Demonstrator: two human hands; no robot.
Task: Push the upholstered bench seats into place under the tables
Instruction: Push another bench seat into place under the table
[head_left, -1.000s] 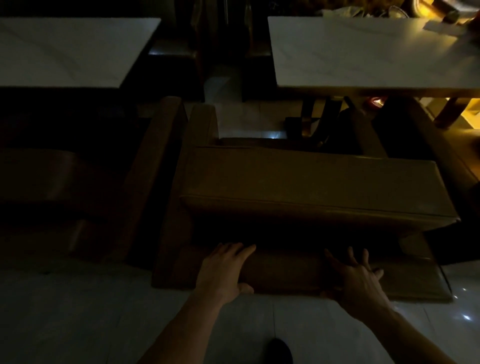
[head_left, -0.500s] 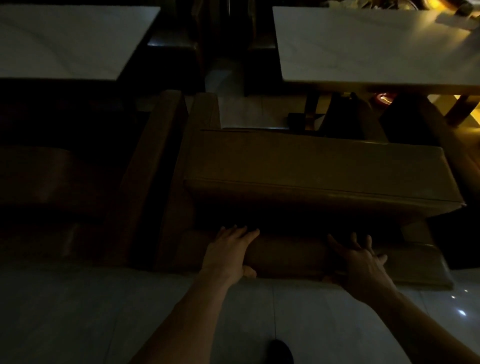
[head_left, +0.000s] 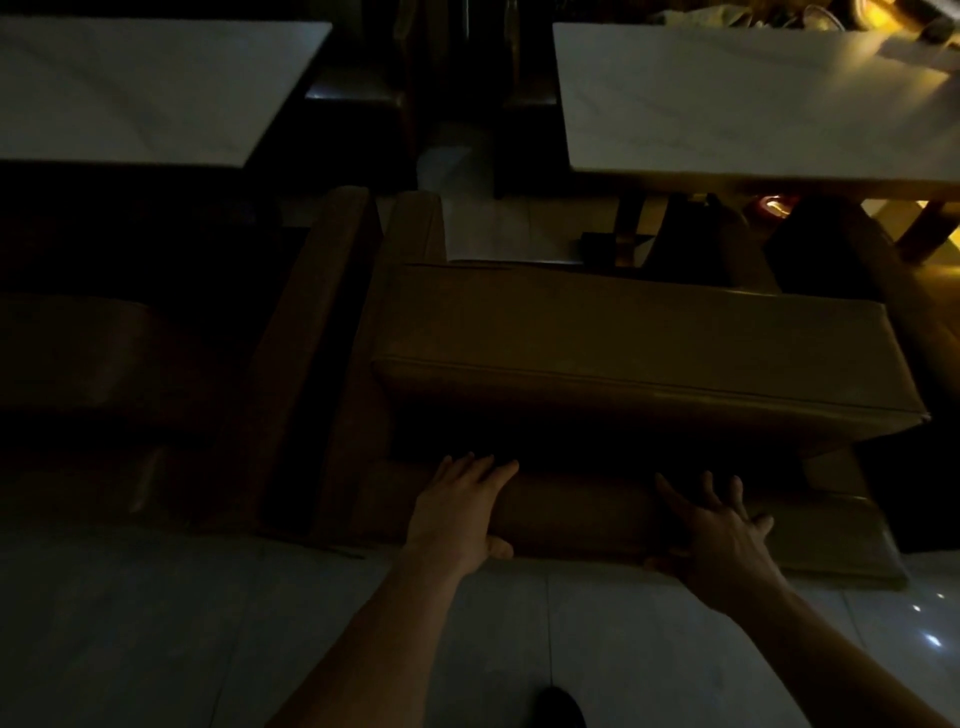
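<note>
In dim light a tan upholstered bench (head_left: 644, 358) stands in front of me, its seat cushion wide and flat. Its padded back rail (head_left: 576, 519) runs along the near edge. My left hand (head_left: 460, 512) lies over that rail, fingers on top and thumb against its near face. My right hand (head_left: 722, 530) presses the same rail further right, fingers spread. A white marble-topped table (head_left: 753, 98) stands beyond the bench at the upper right, its dark legs visible past the cushion's far edge.
A second white table (head_left: 140, 88) is at the upper left, with another bench (head_left: 78, 364) and its armrest (head_left: 306, 332) in shadow below it. Pale floor tiles (head_left: 182, 623) lie under me. A yellow light glows at the far right.
The bench has slid away from me towards the right table, covering more of the floor beneath it. Both hands stayed on the back rail and moved forward with it.
</note>
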